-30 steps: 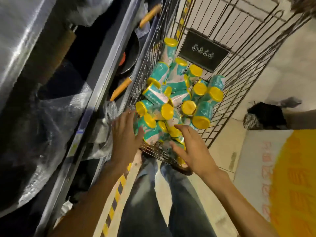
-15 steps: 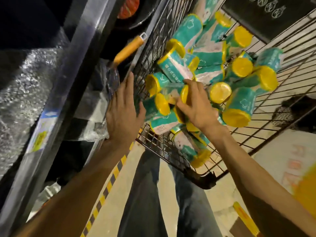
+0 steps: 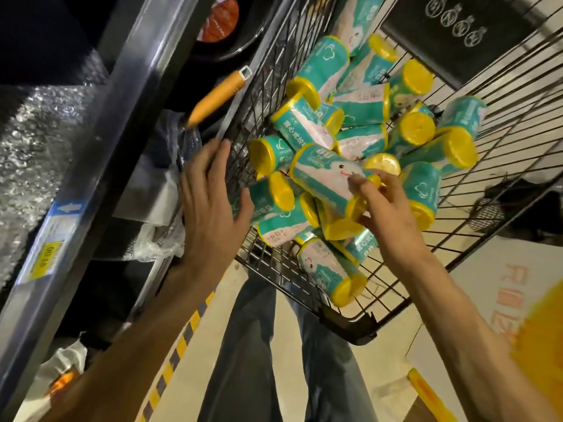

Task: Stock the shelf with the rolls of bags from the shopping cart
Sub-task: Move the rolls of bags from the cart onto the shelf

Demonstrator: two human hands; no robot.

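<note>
Shelf contents to the left were dim and film-wrapped, hard to identify; the orange handle (image 3: 217,99) protruded from the shelf (image 3: 100,166); cart rear was cut off. Floor was pale tile with a yellow-black stripe (image 3: 179,345). The rolls of bags (image 3: 359,129) lay heaped in the shopping cart (image 3: 475,184); right hand (image 3: 387,214), fingers curled, pinched one roll (image 3: 326,175), raised since half a second earlier; left hand (image 3: 207,205) remained outside the cart's side, fingers apart and straight.

dim light | glare on shelf rail (image 3: 100,166) | wide-angle edge distortion | slight blur
</note>
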